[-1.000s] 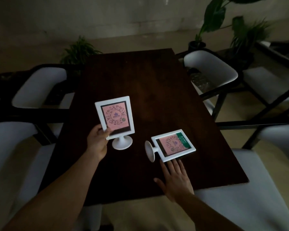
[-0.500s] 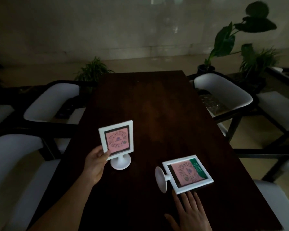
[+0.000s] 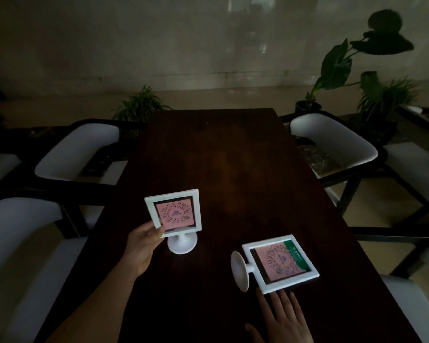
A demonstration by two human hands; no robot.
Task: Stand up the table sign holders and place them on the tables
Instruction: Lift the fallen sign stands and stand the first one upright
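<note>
Two white sign holders with pink cards are on the dark wooden table (image 3: 233,157). The left sign holder (image 3: 174,216) stands upright on its round foot, and my left hand (image 3: 142,246) grips its lower left corner. The right sign holder (image 3: 279,262) lies flat on its back, its round foot pointing left. My right hand (image 3: 284,319) rests flat on the table with fingers spread, fingertips touching the near edge of that frame.
White chairs with black frames stand on both sides: two on the left (image 3: 77,149), one at the right (image 3: 332,142), another at the near right. Potted plants (image 3: 342,68) stand on the floor beyond the table. The room is dim.
The view has tilted up, so both holders and hands sit lower in the frame. The left holder stays upright in my left hand; the right holder still lies flat.
</note>
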